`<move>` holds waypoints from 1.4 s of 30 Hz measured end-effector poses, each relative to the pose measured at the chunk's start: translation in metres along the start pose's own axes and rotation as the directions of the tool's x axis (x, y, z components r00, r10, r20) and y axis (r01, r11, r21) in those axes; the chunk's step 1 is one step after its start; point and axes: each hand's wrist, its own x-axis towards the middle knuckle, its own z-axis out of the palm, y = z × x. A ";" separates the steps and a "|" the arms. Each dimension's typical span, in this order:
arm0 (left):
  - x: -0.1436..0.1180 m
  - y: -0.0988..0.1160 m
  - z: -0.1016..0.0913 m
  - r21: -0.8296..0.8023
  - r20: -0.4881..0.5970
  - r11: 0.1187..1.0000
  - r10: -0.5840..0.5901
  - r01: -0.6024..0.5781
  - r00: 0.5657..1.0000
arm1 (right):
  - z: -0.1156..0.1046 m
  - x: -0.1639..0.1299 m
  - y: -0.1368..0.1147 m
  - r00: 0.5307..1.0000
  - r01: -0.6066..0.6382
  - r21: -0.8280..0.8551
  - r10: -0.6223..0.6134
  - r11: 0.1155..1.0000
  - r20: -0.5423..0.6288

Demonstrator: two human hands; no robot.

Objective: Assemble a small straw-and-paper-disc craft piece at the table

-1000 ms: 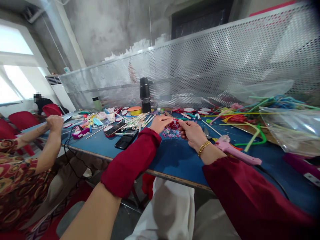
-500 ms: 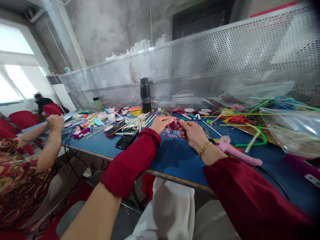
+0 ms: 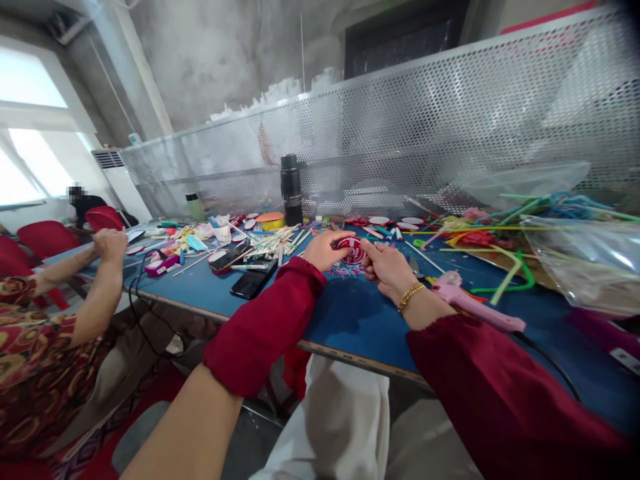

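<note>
A small round red disc with white markings (image 3: pixel 351 250) is held just above the blue table (image 3: pixel 350 313), tilted toward me. My left hand (image 3: pixel 323 250) grips its left edge. On the disc's right edge rest the fingertips of my right hand (image 3: pixel 387 267), which wears a gold bracelet. Under the disc lies a patch of small pink and white cut pieces (image 3: pixel 345 270). Both my arms wear dark red sleeves.
A pink glue gun (image 3: pixel 473 303) lies right of my right wrist. Two phones (image 3: pixel 247 277), a heap of sticks (image 3: pixel 273 240), a black flask (image 3: pixel 291 190) and coloured tubes (image 3: pixel 500 237) crowd the table. Another person's hands (image 3: pixel 110 247) work at the left end. A perforated metal screen stands behind.
Both my hands have lifted the red disc slightly and tipped its face toward me. The other person's hands stay where they were.
</note>
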 end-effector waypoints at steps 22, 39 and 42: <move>-0.003 -0.014 0.013 -0.061 0.076 0.997 0.041 -0.036 0.996 | -0.003 0.005 -0.001 0.999 -0.054 0.077 0.054 0.996 0.002; -0.003 -0.015 0.012 -0.006 0.093 1.000 -0.003 0.003 0.996 | -0.003 0.005 -0.004 0.996 -0.088 0.095 0.090 0.992 -0.018; -0.002 -0.015 0.012 -0.028 0.101 0.999 -0.012 0.015 0.995 | -0.004 0.005 -0.004 0.996 -0.089 0.095 0.091 0.991 -0.015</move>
